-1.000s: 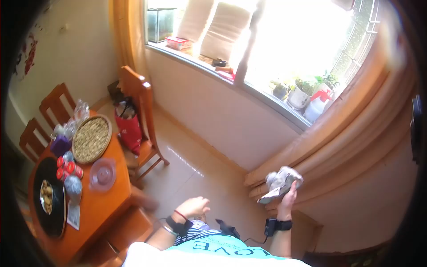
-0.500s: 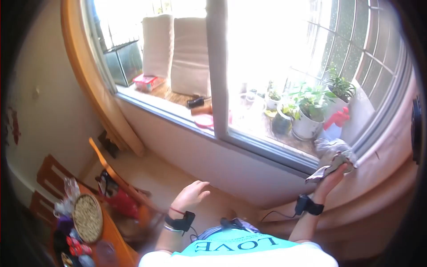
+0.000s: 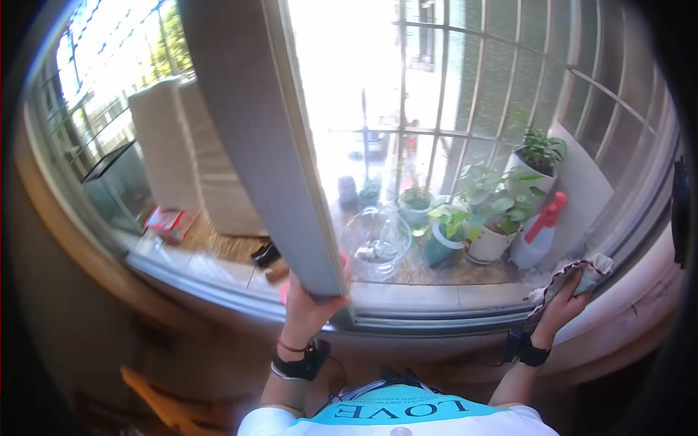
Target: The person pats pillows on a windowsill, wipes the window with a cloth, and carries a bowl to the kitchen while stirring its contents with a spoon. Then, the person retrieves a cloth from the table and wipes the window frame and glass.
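My left hand (image 3: 309, 309) is at the lower end of the grey window frame post (image 3: 269, 152), with its thumb across the front and its fingers partly hidden behind the edge. On the right, my right hand (image 3: 566, 301) holds a crumpled light cloth (image 3: 592, 270) with a dark reddish edge, just above the window track (image 3: 451, 317). Near that cloth stands a spray bottle (image 3: 534, 240) with a red top. A clear round container (image 3: 376, 243) sits on the sill beyond my left hand.
Potted plants (image 3: 491, 236) line the sill beside the spray bottle. Metal bars (image 3: 436, 134) cover the outside. To the left are beige cushions (image 3: 196, 160), a glass tank (image 3: 116, 185) and a red-and-white package (image 3: 171, 223). An orange wooden chair (image 3: 163, 403) is at the lower left.
The view has turned and come closer to the window. My left hand has gone from free air to the window frame post. My right hand has carried the cloth from the curtain to the sill.
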The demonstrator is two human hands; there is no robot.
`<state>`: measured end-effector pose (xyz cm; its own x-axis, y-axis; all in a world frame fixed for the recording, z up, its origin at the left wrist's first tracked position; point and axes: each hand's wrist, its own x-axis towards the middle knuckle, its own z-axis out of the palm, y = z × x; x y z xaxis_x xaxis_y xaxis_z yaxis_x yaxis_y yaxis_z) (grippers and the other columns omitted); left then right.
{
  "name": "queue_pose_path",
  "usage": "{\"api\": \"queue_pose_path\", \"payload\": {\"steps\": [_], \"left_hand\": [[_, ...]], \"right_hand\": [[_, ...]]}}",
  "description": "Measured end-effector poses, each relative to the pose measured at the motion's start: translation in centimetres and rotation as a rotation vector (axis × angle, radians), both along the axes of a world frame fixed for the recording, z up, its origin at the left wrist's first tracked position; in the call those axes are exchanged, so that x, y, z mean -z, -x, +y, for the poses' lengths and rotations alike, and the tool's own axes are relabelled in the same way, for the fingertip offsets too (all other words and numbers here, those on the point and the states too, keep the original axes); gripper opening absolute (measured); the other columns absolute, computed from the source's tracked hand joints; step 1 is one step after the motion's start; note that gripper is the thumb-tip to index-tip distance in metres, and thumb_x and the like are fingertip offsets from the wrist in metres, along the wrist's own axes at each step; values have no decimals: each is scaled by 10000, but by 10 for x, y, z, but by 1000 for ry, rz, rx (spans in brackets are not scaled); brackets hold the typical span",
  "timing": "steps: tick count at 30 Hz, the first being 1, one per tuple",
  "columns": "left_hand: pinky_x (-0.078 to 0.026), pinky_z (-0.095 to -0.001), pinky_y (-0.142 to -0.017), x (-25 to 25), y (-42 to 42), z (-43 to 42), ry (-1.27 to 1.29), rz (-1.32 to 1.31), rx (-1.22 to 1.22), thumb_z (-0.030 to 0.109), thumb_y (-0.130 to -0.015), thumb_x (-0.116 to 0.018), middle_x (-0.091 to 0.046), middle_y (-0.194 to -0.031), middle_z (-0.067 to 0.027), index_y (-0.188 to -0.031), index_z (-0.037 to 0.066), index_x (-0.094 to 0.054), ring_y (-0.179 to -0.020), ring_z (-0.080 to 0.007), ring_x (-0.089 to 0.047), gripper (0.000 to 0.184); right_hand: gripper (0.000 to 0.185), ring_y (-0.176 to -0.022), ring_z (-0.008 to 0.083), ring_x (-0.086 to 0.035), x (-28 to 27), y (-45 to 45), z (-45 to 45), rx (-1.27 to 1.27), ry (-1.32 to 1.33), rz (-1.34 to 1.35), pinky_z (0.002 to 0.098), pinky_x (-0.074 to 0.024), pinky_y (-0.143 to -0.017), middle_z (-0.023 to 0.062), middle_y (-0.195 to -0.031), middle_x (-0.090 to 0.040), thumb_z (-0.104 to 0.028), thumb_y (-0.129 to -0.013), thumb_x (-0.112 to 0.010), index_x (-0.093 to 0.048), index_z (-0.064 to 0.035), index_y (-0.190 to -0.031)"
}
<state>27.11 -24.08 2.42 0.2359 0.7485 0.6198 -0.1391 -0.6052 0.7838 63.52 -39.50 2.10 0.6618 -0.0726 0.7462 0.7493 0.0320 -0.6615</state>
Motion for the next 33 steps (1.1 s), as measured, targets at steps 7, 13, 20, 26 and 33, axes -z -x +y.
{"api": "queue_pose_path", "payload": {"steps": [7, 13, 20, 26, 33], "left_hand": [[-460, -248, -592, 28, 10, 34, 203, 42, 323, 42, -550, -794, -626, -733, -33, -790, 21, -627, -648, -122, -576, 292], [-460, -275, -608, 31, 8, 46, 57, 53, 381, 113, -574, -801, -616, -736, -36, -787, 34, -625, -655, -157, -577, 287], [-451, -295, -674, 28, 10, 39, 164, -13, 392, 153, -579, -796, -600, -798, -54, -879, 11, -593, -727, -179, -565, 390], [-437, -284, -742, 43, 24, 53, 158, 136, 419, 169, -572, -812, -565, -934, -63, -1007, -2, -533, -842, -161, -533, 545], [-444, -301, -771, 42, 20, 41, 146, 128, 352, 171, -644, -759, -569, -989, -86, -1078, -45, -506, -864, -189, -548, 546]], "right_hand": [[320, -964, 199, -503, -21, 59, 45, 59, -169, 93, 324, -379, -854, 151, -1119, -530, -146, -914, -449, -465, 67, -1151], [544, -1246, 300, -298, -41, 142, 79, 137, -43, -178, 381, -200, -1027, 193, -1348, -306, -357, -926, -303, -326, 50, -1285], [278, -836, 349, -587, -42, 256, 107, -216, 352, -693, 446, -455, -758, 161, -945, -597, -170, -772, -596, -586, -52, -1023], [306, -855, 246, -614, -50, 232, 105, -398, 284, -681, 328, -488, -742, 107, -968, -615, -187, -744, -658, -602, -86, -1027], [324, -842, 358, -568, -90, 91, 38, 172, 253, -702, 400, -452, -758, 194, -948, -568, -7, -719, -524, -559, -4, -1041]]}}
